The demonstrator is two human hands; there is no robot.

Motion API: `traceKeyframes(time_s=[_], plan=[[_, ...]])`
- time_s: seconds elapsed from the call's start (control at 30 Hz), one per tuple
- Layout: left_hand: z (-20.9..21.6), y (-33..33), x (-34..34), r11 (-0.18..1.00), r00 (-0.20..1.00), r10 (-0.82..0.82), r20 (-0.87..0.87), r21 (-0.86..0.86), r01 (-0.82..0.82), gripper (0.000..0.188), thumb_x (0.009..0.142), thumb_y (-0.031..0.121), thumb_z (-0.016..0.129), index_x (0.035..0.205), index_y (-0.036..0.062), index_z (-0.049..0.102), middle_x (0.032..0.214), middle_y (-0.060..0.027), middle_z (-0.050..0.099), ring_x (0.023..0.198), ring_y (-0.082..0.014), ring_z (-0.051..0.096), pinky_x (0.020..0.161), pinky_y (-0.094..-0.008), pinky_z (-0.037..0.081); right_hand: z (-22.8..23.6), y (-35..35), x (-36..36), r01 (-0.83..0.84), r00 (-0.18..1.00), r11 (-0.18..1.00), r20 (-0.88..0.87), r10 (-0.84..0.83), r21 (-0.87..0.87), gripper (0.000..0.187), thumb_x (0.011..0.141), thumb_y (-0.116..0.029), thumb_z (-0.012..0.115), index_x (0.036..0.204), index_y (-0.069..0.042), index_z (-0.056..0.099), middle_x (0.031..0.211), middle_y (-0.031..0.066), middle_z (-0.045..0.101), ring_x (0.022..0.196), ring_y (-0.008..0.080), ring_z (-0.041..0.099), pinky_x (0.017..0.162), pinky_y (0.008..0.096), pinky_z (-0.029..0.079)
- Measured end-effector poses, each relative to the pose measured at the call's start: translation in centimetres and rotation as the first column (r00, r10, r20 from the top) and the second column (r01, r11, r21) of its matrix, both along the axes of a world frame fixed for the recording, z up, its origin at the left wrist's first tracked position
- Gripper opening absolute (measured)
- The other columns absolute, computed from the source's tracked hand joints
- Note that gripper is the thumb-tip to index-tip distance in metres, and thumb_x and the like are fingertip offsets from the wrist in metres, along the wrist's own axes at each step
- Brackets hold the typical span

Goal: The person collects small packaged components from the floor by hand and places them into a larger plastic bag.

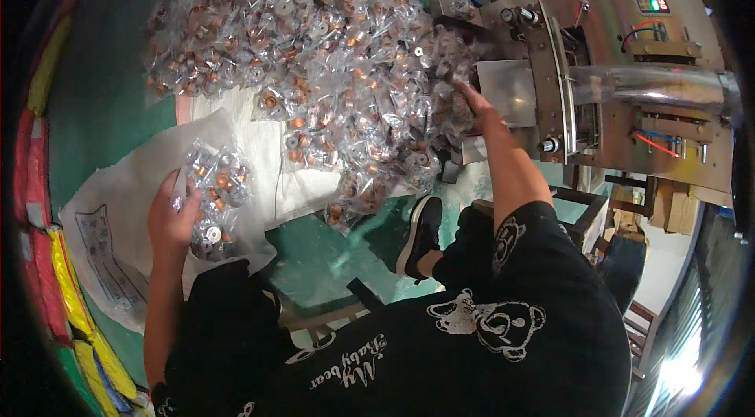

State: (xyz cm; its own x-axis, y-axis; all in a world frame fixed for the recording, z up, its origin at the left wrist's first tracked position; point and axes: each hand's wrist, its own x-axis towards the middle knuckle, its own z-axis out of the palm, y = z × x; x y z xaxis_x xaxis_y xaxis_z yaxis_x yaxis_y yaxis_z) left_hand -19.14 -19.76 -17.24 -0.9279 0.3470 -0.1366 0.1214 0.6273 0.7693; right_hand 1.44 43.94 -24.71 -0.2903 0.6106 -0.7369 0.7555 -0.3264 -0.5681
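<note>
My left hand (pixel 171 213) grips the rim of a white sack (pixel 118 181), its fingers closed on the edge beside the opening. Inside that opening lie clear plastic packets (pixel 216 197) of copper-coloured and silver metal parts. A large heap of similar packets (pixel 338 47) spreads over white sheeting ahead of me. My right hand (pixel 470 96) reaches to the heap's right edge, close to the machine's metal plate. Blur and dim light there hide its fingers, so I cannot make out whether it holds a packet.
A metal packaging machine (pixel 621 47) with a lit display and a clear film tube (pixel 653 87) stands at right. Red and yellow bundles (pixel 59 275) line the left side. My black shoe (pixel 425 232) is on the green floor (pixel 338 256), near the heap. Cardboard (pixel 680 209) sits below the machine.
</note>
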Motion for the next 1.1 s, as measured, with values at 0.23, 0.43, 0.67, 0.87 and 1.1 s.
traceKeyframes(time_s=[0.23, 0.43, 0.67, 0.87, 1.1], plan=[[2.3, 1.1, -0.7, 0.989, 0.933, 0.14, 0.331, -0.001, -0.148, 0.04, 0.085, 0.017, 0.062, 0.12, -0.0013, 0.056, 0.106, -0.0122, 0.064, 0.09, -0.0174, 0.061, 0.08, -0.0289, 0.048, -4.1, -7.7, -3.6, -0.169, 0.984, 0.846, 0.031, 0.178, 0.506, 0.081, 0.075, -0.053, 0.066, 0.135, -0.003, 0.041, 0.129, 0.0187, 0.051, 0.116, 0.0321, 0.051, 0.098, 0.039, 0.039], [1.0, -1.0, -0.5, 0.986, 0.93, 0.108, 0.351, 0.079, -0.144, 0.036, 0.085, 0.014, 0.06, 0.118, -0.0013, 0.058, 0.104, -0.0115, 0.065, 0.092, -0.0171, 0.06, 0.084, -0.029, 0.046, -5.4, -10.2, -4.3, -0.07, 0.99, 0.813, -0.056, 0.126, 0.578, 0.085, 0.074, -0.049, 0.066, 0.137, -0.001, 0.038, 0.132, 0.0271, 0.047, 0.121, 0.0361, 0.048, 0.099, 0.0397, 0.039], [0.0, -1.9, 0.2, 0.952, 0.947, 0.139, 0.289, 0.224, -0.209, 0.039, 0.083, 0.013, 0.061, 0.118, -0.0032, 0.058, 0.104, -0.0132, 0.066, 0.092, -0.0154, 0.061, 0.083, -0.0283, 0.046, -3.6, -21.9, -7.7, -0.151, 0.981, 0.459, 0.074, 0.181, 0.875, 0.056, 0.07, -0.022, 0.071, 0.122, -0.009, 0.056, 0.108, 0.0238, 0.056, 0.106, 0.0402, 0.054, 0.091, 0.0443, 0.043], [0.6, -1.9, 0.3, 0.937, 0.927, 0.173, 0.332, 0.233, -0.259, 0.041, 0.082, 0.014, 0.062, 0.119, -0.0025, 0.057, 0.101, -0.0116, 0.066, 0.088, -0.0152, 0.061, 0.079, -0.0282, 0.047, -4.4, -30.9, -10.4, -0.06, 0.899, 0.633, -0.233, 0.37, 0.772, 0.04, 0.072, -0.006, 0.065, 0.109, 0.007, 0.059, 0.081, 0.0129, 0.06, 0.057, 0.0174, 0.056, 0.05, 0.0318, 0.045], [0.1, -2.1, 0.2, 0.841, 0.847, 0.185, 0.499, 0.366, -0.4, 0.039, 0.085, 0.015, 0.058, 0.121, -0.0021, 0.056, 0.101, -0.0097, 0.064, 0.087, -0.0141, 0.059, 0.077, -0.0273, 0.047, 3.2, -46.1, -13.5, -0.793, 0.065, 0.389, -0.57, 0.819, 0.469, 0.049, 0.074, -0.012, 0.071, 0.121, -0.008, 0.057, 0.128, 0.0149, 0.053, 0.12, 0.0289, 0.049, 0.1, 0.0377, 0.041]])
